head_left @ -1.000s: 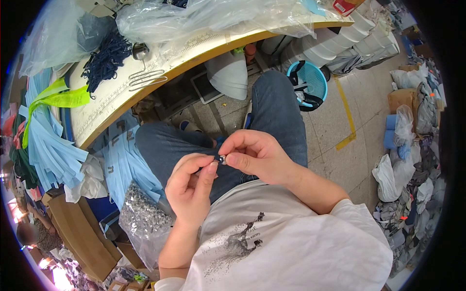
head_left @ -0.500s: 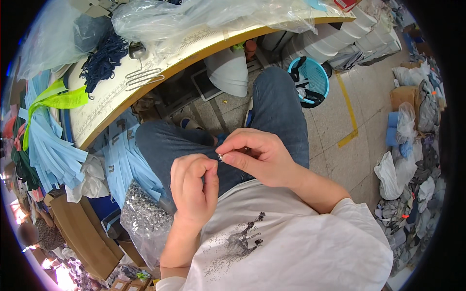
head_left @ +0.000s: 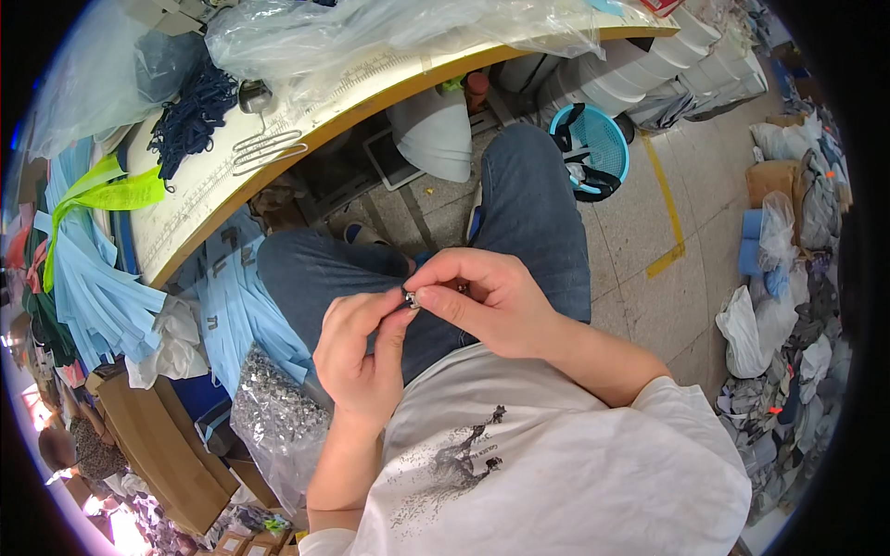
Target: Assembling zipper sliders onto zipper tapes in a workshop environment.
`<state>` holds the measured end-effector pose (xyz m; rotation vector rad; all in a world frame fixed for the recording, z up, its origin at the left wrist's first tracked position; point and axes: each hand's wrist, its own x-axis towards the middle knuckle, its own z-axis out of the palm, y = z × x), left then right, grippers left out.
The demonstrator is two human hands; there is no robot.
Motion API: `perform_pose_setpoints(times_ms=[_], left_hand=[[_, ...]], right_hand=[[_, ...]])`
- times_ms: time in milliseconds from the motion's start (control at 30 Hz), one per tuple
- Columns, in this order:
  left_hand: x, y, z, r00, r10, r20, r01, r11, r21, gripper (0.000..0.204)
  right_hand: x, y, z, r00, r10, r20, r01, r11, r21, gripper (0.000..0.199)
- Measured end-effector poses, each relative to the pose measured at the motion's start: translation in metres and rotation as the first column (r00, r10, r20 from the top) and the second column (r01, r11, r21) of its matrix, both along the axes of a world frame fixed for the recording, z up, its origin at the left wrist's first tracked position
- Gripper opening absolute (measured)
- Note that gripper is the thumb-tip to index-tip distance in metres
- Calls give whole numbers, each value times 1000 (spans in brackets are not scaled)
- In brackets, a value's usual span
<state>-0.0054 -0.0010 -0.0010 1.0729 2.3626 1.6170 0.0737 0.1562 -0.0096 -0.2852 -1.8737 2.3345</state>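
Note:
Over my lap, a small shiny metal piece (head_left: 412, 300) with a dark part sits between the fingertips of both hands; its exact kind is too small to tell. My right hand (head_left: 496, 301) pinches it between thumb and forefinger. My left hand (head_left: 357, 352) meets it from the other side, thumb and forefinger closed on it, the other fingers curled. Beside my left forearm stands a clear plastic bag (head_left: 276, 408) full of small shiny silver pieces. Light blue straps (head_left: 239, 306) with dark marks hang from the table edge near my left knee.
The curved table (head_left: 199, 218) ahead carries dark blue cords (head_left: 193, 120), a bent metal wire rack (head_left: 267, 151) and clear plastic sheeting (head_left: 389, 37). Cardboard (head_left: 158, 445) leans at the left. A blue basket (head_left: 603, 153) stands on the floor past my right knee; cloth scraps (head_left: 788, 371) lie far right.
My left hand has shifted slightly left and its thumb and forefinger now reach the small metal piece, which shows more clearly. The right hand has moved slightly left.

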Motion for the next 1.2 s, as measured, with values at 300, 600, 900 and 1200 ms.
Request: perform_pose_setpoints(times_ms=[300,600,900,1200], left_hand=[[-4,-2,4,931,-144,-336,102,985,-141,31],[23,-24,-23,976,-168,141,136,968,210,29],[29,-30,-32,870,-244,429,160,962,222,27],[24,-30,-32,519,-140,843,90,990,109,24]], right_hand=[[4,0,-3,999,-49,-12,49,999,0,16],[22,-6,-19,989,97,112,-93,995,-41,12],[28,3,-28,986,109,126,-109,994,-6,14],[27,4,-27,982,169,79,-166,985,-40,15]])
